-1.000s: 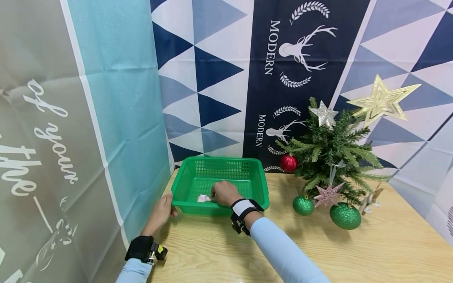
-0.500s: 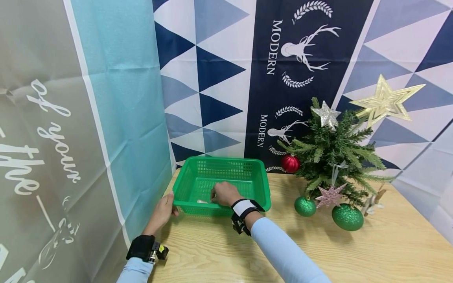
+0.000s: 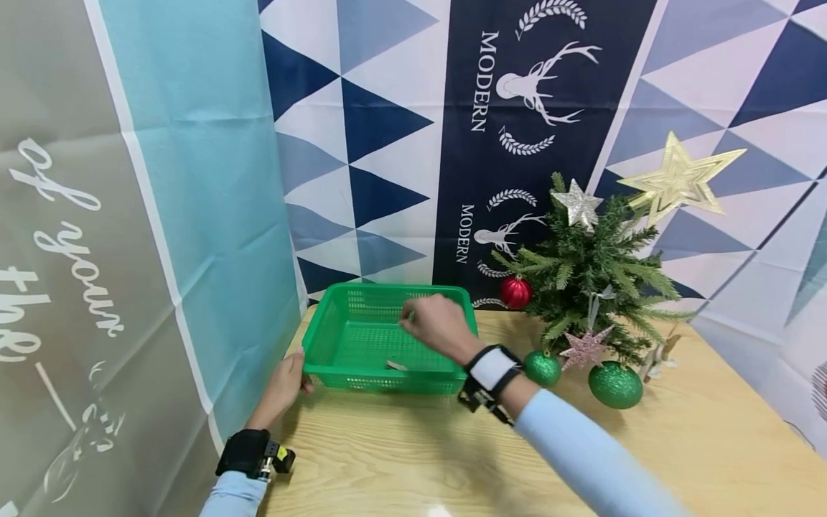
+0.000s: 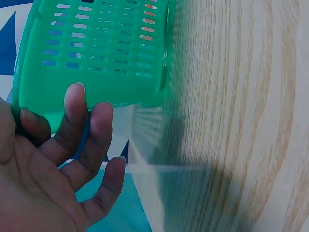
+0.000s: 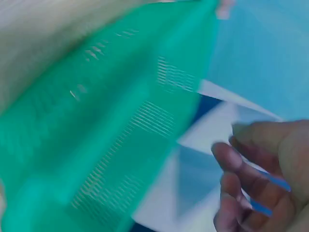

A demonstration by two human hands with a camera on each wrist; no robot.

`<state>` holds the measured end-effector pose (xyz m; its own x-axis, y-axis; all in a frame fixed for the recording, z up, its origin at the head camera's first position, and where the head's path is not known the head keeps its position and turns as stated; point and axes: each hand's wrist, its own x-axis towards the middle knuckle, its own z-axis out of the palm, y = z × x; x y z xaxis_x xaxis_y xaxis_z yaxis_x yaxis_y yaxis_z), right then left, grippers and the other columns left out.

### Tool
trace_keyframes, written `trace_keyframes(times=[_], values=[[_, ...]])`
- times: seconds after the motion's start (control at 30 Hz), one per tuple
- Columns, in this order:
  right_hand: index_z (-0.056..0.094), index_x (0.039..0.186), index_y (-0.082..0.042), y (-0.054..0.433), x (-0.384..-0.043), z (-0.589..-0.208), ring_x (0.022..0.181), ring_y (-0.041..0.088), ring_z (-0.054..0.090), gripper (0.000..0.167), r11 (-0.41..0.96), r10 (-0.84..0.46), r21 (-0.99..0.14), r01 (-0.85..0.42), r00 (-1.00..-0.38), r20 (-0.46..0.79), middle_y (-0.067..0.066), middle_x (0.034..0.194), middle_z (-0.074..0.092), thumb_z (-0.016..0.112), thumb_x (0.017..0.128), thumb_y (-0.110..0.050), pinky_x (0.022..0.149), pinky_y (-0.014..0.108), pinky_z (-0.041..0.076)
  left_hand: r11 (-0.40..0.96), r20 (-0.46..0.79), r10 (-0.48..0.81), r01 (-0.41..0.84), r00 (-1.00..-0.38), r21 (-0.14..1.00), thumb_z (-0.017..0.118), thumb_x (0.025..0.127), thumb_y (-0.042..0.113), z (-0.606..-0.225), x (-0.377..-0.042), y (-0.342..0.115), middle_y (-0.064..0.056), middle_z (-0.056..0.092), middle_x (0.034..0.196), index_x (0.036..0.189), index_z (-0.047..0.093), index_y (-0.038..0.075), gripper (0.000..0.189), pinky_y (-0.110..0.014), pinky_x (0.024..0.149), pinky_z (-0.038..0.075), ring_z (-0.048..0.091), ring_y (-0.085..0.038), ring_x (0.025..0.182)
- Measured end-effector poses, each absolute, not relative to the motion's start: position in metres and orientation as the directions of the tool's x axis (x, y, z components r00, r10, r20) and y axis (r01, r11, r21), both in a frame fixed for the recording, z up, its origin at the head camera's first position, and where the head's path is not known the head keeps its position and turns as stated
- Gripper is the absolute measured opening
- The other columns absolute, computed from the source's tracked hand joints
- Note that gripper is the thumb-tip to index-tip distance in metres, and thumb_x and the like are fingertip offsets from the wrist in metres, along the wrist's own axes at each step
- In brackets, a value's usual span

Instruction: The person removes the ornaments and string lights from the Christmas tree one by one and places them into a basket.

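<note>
While the left hand [image 3: 281, 386] grips the basket [image 3: 362, 378], the right [image 3: 441, 324] hangs above.

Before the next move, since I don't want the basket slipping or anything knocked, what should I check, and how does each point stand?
1. Green basket upright on the table: ok.
2. Left hand gripping the basket's near left corner: ok.
3. Right hand free: ok; nothing shows in its fingers.
4. Small pale item identifiable: cannot tell; it lies inside, near the front wall.
5. Right wrist strap clear of the smaller green bauble: cannot tell; depth is unclear.
</note>
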<state>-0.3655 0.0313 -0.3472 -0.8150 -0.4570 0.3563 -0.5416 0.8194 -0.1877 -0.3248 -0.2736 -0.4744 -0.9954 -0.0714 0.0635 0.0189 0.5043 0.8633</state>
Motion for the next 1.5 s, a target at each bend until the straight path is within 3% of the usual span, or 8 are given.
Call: trace_keyframes(times=[0.2,0.37,0.5,0.63,0.77,1.03,1.3,1.5], values=[[0.069,0.091,-0.013,0.11,-0.349,-0.296,0.046,0.014,0.053,0.019,0.884,-0.189,-0.224,-0.41,-0.752,0.632,0.004,0.071,0.069,0.064,0.093,-0.031,0.04,0.029,0.041,0.514,0.047,-0.068,0.005,-0.997,0.858,0.021,0.107,0.041,-0.468,-0.323,-0.281,-0.013,0.061,0.074,0.076,0.036,0.009,0.047,-0.032,0.068,0.046,0.061,-0.029,0.07],[0.069,0.088,-0.006,0.156,-0.355,-0.287,0.049,0.027,0.057,0.028,0.935,-0.002,-0.248,-0.254,-0.703,0.712,0.013,0.067,0.067,0.065,0.092,-0.033,0.045,0.042,0.044,0.52,0.039,-0.067,-0.002,-0.997,0.854,0.02,0.107,0.044,-0.468,-0.321,-0.287,-0.013,0.061,0.074,0.076,0.036,0.009,0.048,-0.031,0.069,0.046,0.06,-0.029,0.07],[0.07,0.075,-0.006,0.166,-0.362,-0.294,0.041,0.026,0.049,0.036,0.943,0.011,-0.251,-0.217,-0.736,0.677,0.013,0.053,0.059,0.062,0.094,-0.036,0.039,0.037,0.038,0.532,0.037,-0.068,-0.005,-0.997,0.847,0.019,0.107,0.043,-0.472,-0.319,-0.29,-0.012,0.061,0.074,0.078,0.039,0.008,0.05,-0.031,0.07,0.045,0.059,-0.026,0.068],[0.074,0.077,-0.008,0.165,-0.365,-0.299,0.037,0.021,0.042,0.038,0.94,0.039,-0.278,-0.198,-0.746,0.664,0.009,0.048,0.053,0.06,0.094,-0.039,0.036,0.031,0.029,0.536,0.029,-0.066,-0.01,-0.997,0.844,0.02,0.107,0.043,-0.476,-0.319,-0.289,-0.011,0.062,0.074,0.079,0.042,0.007,0.051,-0.031,0.07,0.046,0.059,-0.022,0.067],[0.076,0.092,-0.007,0.16,-0.367,-0.301,0.036,0.02,0.041,0.037,0.931,0.06,-0.297,-0.211,-0.715,0.696,0.01,0.048,0.056,0.06,0.094,-0.04,0.035,0.031,0.026,0.536,0.033,-0.074,-0.012,-0.997,0.844,0.019,0.106,0.047,-0.478,-0.321,-0.286,-0.01,0.062,0.073,0.082,0.046,0.006,0.054,-0.031,0.07,0.046,0.059,-0.02,0.066],[0.075,0.091,-0.008,0.157,-0.369,-0.299,0.039,0.025,0.045,0.027,0.941,0.085,-0.272,-0.202,-0.637,0.766,0.012,0.053,0.059,0.056,0.096,-0.027,0.036,0.03,0.024,0.508,0.032,-0.072,-0.009,-0.997,0.861,0.02,0.106,0.048,-0.477,-0.322,-0.278,-0.011,0.062,0.074,0.08,0.043,0.007,0.054,-0.033,0.071,0.047,0.061,-0.027,0.07],[0.072,0.095,-0.008,0.164,-0.362,-0.286,0.04,0.027,0.047,0.027,0.935,0.092,-0.274,-0.227,-0.588,0.804,0.01,0.055,0.06,0.056,0.096,-0.029,0.036,0.031,0.024,0.503,0.0,-0.077,-0.039,-0.997,0.863,0.019,0.106,0.047,-0.473,-0.322,-0.275,-0.01,0.061,0.076,0.089,0.049,0.005,0.054,-0.034,0.073,0.047,0.06,-0.025,0.073],[0.072,0.095,-0.01,0.169,-0.36,-0.271,0.044,0.027,0.05,0.028,0.935,0.065,-0.246,-0.254,-0.56,0.826,0.009,0.065,0.067,0.054,0.097,-0.031,0.037,0.031,0.024,0.507,0.012,-0.07,-0.025,-0.997,0.862,0.017,0.105,0.051,-0.472,-0.321,-0.274,-0.011,0.061,0.076,0.082,0.043,0.007,0.056,-0.037,0.073,0.048,0.06,-0.028,0.073]])
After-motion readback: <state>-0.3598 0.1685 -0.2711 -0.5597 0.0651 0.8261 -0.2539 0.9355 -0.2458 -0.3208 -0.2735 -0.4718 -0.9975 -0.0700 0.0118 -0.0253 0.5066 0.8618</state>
